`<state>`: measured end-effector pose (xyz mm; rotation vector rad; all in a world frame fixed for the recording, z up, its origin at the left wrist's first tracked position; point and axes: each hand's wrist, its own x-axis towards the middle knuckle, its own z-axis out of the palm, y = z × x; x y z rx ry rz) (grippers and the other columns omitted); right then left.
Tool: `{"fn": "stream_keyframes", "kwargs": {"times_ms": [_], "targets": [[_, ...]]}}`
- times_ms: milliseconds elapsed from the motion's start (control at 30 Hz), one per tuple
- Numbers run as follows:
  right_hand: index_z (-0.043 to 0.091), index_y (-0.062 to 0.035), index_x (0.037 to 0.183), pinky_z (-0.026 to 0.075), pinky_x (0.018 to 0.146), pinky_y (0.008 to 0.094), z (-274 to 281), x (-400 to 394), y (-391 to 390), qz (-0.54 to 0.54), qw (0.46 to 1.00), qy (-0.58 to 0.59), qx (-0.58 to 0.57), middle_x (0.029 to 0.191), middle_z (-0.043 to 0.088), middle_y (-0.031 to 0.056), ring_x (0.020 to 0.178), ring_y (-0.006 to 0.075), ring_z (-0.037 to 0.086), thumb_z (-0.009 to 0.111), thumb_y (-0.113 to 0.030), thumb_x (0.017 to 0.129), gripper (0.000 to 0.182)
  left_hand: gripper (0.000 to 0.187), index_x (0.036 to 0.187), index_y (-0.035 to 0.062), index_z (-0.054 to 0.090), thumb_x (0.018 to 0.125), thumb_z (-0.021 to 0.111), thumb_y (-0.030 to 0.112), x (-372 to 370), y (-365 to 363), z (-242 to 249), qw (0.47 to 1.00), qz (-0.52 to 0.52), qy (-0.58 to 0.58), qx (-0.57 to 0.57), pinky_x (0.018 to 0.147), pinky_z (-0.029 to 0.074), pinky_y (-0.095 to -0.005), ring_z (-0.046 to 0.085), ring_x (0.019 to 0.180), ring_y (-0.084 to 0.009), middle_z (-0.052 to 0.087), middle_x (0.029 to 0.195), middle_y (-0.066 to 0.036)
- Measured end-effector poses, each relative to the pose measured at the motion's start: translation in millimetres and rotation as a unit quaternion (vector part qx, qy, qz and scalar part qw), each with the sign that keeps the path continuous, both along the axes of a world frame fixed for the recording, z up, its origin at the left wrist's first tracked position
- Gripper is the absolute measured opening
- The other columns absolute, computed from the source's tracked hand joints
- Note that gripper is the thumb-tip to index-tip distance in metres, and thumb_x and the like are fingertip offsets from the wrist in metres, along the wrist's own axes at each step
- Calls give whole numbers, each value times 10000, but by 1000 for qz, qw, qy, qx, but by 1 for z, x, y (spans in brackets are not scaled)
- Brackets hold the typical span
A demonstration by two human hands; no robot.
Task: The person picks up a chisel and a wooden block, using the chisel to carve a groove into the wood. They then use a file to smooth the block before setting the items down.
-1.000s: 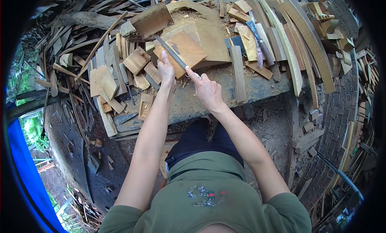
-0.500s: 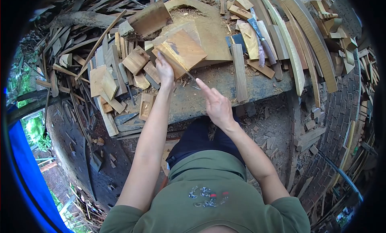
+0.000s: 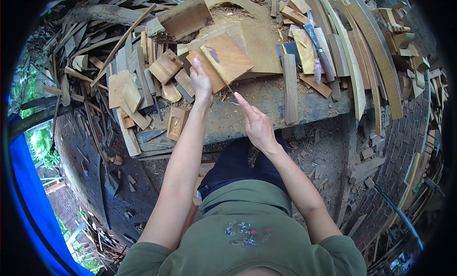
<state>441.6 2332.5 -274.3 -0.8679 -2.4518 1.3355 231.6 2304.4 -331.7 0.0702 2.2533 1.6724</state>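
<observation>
My left hand [image 3: 201, 83] is at the near left side of a light wooden block [image 3: 228, 57], its thumb raised and its fingers closed around the block's lower left edge. The block is tilted on the bench, with a yellowish strip running along its edge. My right hand [image 3: 257, 121] is closed around the handle end of a thin dark tool [image 3: 230, 89], index finger stretched along it. The tool's far end meets the block's near corner; the grip is mostly hidden by my fingers. Behind the block lies a wide brown board [image 3: 262, 45].
The workbench [image 3: 223, 119] bears wood offcuts on the left and a narrow plank [image 3: 290, 88] to the right. A knife-like tool [image 3: 312, 35] lies among boards, beside long curved strips [image 3: 345, 57]. Scrap wood surrounds the bench.
The view has shifted, so the bench and its pieces appear slightly farther right and lower. Both hands keep nearly the same pose at the block and tool.
</observation>
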Motion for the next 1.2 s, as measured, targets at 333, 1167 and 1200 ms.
{"fn": "stream_keyframes", "kwargs": {"times_ms": [333,1167,1200], "targets": [[376,-337,1480,550,594,509,-5,-21,4,3,996,-26,83,783,574,148,655,392,651,502,-63,922,635,716,1222,-121,517,1030,343,547,6,1,5,999,10,9,-42,940,444,-409,594,1077,-350,619,1122,-279],[428,-347,1452,542,506,474,1,-21,9,57,977,-136,154,782,552,131,567,341,648,521,-61,883,642,697,1161,-125,529,1027,365,540,5,0,8,998,9,19,-57,906,460,-415,617,1026,-337,636,1076,-265],[431,-346,1451,542,505,474,-3,-32,10,43,975,-121,180,771,543,133,560,343,644,522,-60,881,644,697,1161,-125,529,1027,365,540,5,-2,4,998,8,14,-58,906,460,-415,617,1026,-337,636,1076,-265]]}}
